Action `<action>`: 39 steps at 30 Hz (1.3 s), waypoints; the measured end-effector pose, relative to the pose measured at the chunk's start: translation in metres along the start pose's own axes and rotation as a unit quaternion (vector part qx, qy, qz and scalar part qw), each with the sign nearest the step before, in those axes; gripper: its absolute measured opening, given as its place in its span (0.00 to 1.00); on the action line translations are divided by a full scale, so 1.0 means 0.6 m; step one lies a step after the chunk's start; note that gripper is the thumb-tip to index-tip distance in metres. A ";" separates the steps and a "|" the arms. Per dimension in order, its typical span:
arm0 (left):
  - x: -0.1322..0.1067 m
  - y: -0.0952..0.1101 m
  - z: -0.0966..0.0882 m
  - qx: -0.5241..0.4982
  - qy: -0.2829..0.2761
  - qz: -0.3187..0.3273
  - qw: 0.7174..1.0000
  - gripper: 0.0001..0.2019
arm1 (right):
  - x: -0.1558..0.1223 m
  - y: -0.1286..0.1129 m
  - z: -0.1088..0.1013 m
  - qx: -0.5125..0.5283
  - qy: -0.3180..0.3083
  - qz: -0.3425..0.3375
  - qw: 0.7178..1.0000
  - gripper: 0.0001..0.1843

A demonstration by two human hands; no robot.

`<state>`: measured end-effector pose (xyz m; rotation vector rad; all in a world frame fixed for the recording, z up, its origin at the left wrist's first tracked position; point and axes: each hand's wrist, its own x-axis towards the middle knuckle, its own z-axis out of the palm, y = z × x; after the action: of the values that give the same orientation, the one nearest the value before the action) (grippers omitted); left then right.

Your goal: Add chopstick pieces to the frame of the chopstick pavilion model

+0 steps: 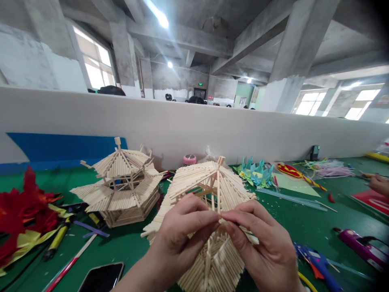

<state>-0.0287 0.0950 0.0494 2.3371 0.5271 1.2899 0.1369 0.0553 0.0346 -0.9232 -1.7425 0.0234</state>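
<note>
A model pavilion of pale wooden sticks (226, 263) stands right before me, its upper roof (188, 176) partly open at the front. From the roof's peak a wooden stick (218, 190) runs down to my fingertips. My left hand (185, 231) pinches at its lower end, thumb and forefinger pressed together. Opposite it, my right hand (261, 239) is pinched too, its fingertips meeting the left ones. The fingers cover most of what lies between them. Behind my left hand sits a second stick pavilion (121, 186) with two roof tiers and a small block on top.
Right of me lie a blue glue gun (319, 263), a purple tool (361, 245) and clear glue sticks (291, 198). A phone (101, 278) and red paper leaves (26, 219) are at left. A white partition (170, 125) runs behind. Another person's hand (379, 184) shows at far right.
</note>
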 end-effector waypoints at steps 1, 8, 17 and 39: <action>0.000 0.000 0.000 -0.001 0.000 0.001 1.000 0.11 | 0.000 0.000 -0.001 -0.001 0.001 -0.001 1.000 0.12; 0.001 -0.003 0.000 0.002 0.000 -0.004 1.000 0.11 | 0.002 -0.001 -0.001 -0.006 -0.010 0.001 1.000 0.12; 0.001 0.001 0.000 -0.016 0.004 -0.004 1.000 0.10 | 0.003 0.003 -0.001 0.000 -0.006 0.002 1.000 0.12; 0.002 -0.002 0.000 -0.042 -0.004 -0.015 0.999 0.12 | 0.003 0.002 0.000 0.002 -0.004 -0.005 1.000 0.12</action>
<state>-0.0281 0.0964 0.0498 2.2552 0.4944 1.2638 0.1377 0.0572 0.0354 -0.9121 -1.7541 0.0247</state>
